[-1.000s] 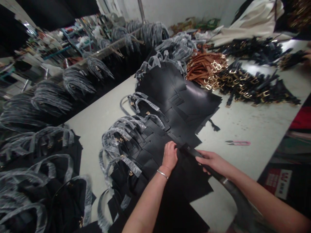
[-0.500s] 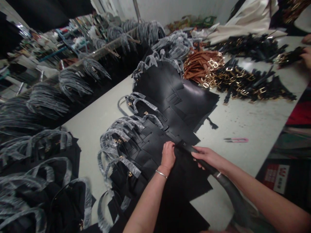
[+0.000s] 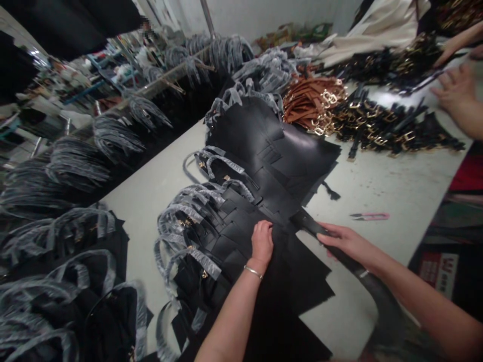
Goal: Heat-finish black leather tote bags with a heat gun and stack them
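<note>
My left hand (image 3: pixel 262 242), with a bracelet at the wrist, rests on a stack of black leather bag panels (image 3: pixel 241 229). Its fingers are curled, and whatever lies under the fingertips is hidden. To the right, my right hand (image 3: pixel 345 242) grips a black strap (image 3: pixel 307 221) between thumb and fingers. The strap's far end lies over the panels' right edge, and its tail runs back under my right forearm. Plastic-wrapped bag handles (image 3: pixel 188 208) curve out along the left side of the stack.
Pink-handled thread snips (image 3: pixel 370 216) lie on the pale table (image 3: pixel 400 188). Brown straps (image 3: pixel 307 103) and black buckled straps (image 3: pixel 377 123) are heaped at the back. A co-worker's hand (image 3: pixel 458 95) is at the far right. Wrapped handles (image 3: pixel 75 281) fill the left.
My right hand has drawn the strap to the right, away from my left hand, which has stayed on the panels. A co-worker's hands have come further into view at the upper right.
</note>
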Available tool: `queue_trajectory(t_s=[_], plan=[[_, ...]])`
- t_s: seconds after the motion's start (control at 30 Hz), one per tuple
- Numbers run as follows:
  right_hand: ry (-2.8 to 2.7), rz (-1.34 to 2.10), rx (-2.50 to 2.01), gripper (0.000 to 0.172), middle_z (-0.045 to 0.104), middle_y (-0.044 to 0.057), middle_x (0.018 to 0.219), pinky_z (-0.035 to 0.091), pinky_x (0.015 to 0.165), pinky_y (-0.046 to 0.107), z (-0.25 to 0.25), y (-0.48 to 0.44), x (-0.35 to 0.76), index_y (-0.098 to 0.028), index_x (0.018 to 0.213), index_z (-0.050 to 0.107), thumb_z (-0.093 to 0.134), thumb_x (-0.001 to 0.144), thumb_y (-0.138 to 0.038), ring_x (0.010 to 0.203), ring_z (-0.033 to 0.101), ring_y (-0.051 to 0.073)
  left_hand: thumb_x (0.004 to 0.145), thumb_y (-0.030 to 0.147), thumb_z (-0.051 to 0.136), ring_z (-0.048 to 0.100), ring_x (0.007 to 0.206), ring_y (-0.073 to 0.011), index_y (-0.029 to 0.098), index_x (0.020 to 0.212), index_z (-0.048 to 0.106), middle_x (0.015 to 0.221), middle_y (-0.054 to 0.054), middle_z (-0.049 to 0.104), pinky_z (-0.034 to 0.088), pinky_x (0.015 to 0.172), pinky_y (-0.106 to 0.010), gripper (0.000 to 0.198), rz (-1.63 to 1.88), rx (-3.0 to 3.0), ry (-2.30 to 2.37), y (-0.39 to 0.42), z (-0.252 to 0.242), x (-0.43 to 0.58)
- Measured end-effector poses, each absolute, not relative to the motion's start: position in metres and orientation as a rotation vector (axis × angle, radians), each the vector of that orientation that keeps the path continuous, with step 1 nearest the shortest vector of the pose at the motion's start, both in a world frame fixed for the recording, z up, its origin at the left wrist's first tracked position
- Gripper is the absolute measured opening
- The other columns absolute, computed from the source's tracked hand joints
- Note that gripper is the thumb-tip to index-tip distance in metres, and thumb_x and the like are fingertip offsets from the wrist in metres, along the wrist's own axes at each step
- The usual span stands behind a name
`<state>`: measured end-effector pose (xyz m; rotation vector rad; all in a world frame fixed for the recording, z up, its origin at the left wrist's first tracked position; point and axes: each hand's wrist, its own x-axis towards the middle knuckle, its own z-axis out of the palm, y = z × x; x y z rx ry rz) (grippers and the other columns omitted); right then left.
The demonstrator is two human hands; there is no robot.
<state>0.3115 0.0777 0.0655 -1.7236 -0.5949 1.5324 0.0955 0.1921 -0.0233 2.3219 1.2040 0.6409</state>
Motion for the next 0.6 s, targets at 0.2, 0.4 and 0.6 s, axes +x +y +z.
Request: queue_trajectory(t_s=[0.2,0.4,0.6], plan=[[-0.559,1.561,-1.746,0.073,0.060,-0.002,0.067,0.039,0.044,0.023,0.061,0.044,0.319,-0.019,0.136,0.050,0.071,0.071,-0.046,0.051,0.052,0.013,0.094,0.018,0.045,0.053,0.091,-0.0170,0.020,0.105,0.057,0.099,-0.003,0.060,0.048,0.078,-0.028,0.016,0.212,2.766,0.990,0.212,-0.010,0.099],[-0.529,1.571,-1.695,0.077,0.065,0.001,0.075,0.041,0.047,0.024,0.047,0.043,0.308,-0.017,0.138,0.047,0.071,0.072,-0.047,0.054,0.054,0.013,0.093,0.013,0.041,0.052,0.087,-0.0213,0.014,0.092,0.059,0.091,-0.009,0.056,0.046,0.063,-0.029,0.018,-0.263,3.116,0.388,0.229,0.005,0.113],[-0.566,1.606,-1.677,0.078,0.062,-0.001,0.072,0.038,0.046,0.023,0.048,0.044,0.306,-0.016,0.140,0.044,0.068,0.074,-0.049,0.051,0.050,0.011,0.093,0.013,0.036,0.054,0.086,-0.0219,0.012,0.093,0.057,0.092,-0.010,0.054,0.047,0.066,-0.032,0.021,-0.277,3.092,0.372,0.235,-0.001,0.124]])
